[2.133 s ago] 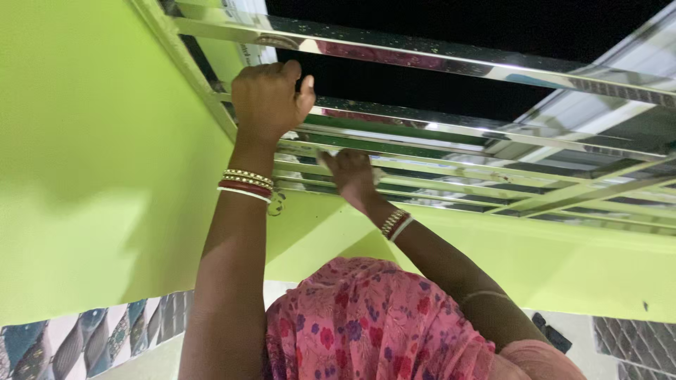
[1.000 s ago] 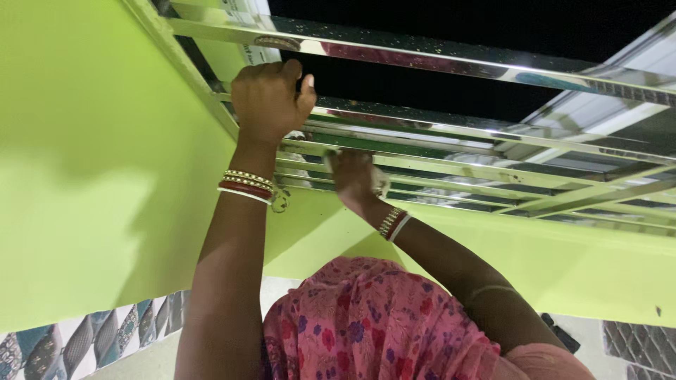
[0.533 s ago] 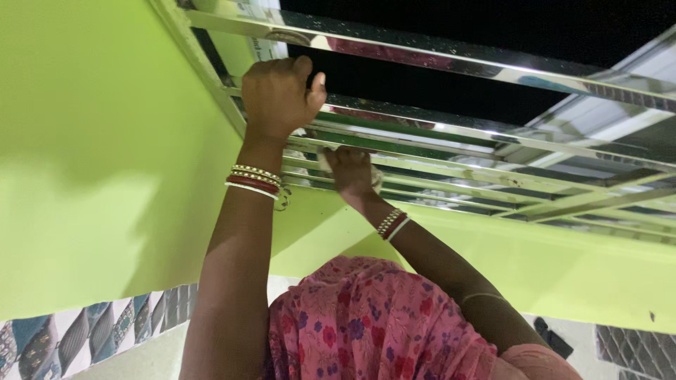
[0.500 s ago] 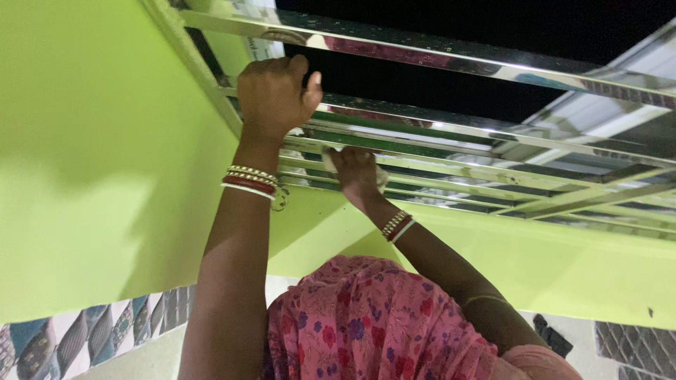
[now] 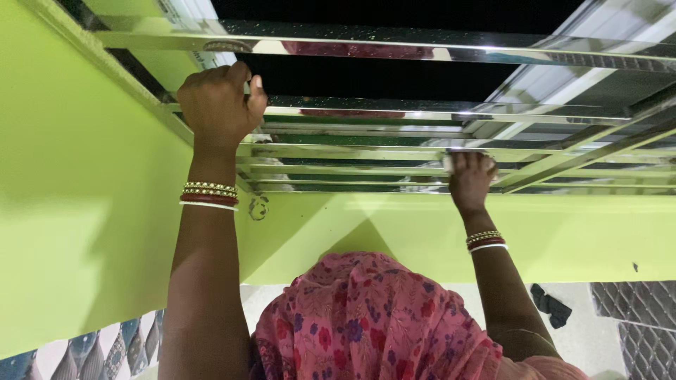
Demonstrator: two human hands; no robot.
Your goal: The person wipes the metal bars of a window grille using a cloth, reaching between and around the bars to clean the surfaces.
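Two arms reach up w/ bangles on both wrists; nearest the camera is a pink floral cloth [image 5: 366, 317] over the person's head/shoulder, low centre, well below the steel grille [image 5: 394, 151]. Left hand [image 5: 220, 105] is up at the grille's left end, just beside the green wall [image 5: 77, 211], fist curled tight round one of the shiny horizontal bars [image 5: 366, 112], thumb tucked against the bar's right side. Left wrist carries gold, red & white bangles [image 5: 210, 196], below that bar. Right hand [image 5: 470, 179] sits farther right along the grille & on a lower bar, fingers folded over a small pale rag [image 5: 451, 160] pressed to the metal; only a bit of the rag shows past the knuckles on the hand's left edge, so its full shape can't be told. Right wrist has similar bangles [image 5: 484, 239], in front of the green band of wall [image 5: 577, 232] under the grille. Grille runs as several mirror-bright flat bars, stacked close, w/ a slanted piece crossing on its right side. Behind the grille: black dark, plus a pale frame strip [image 5: 605, 63] at upper right. Below the grille, far right, a dark object [image 5: 551, 306] lies on a pale floor next to a wire mesh panel [image 5: 644, 338]; bottom left, patterned tiles [image 5: 105, 345] under the wall.
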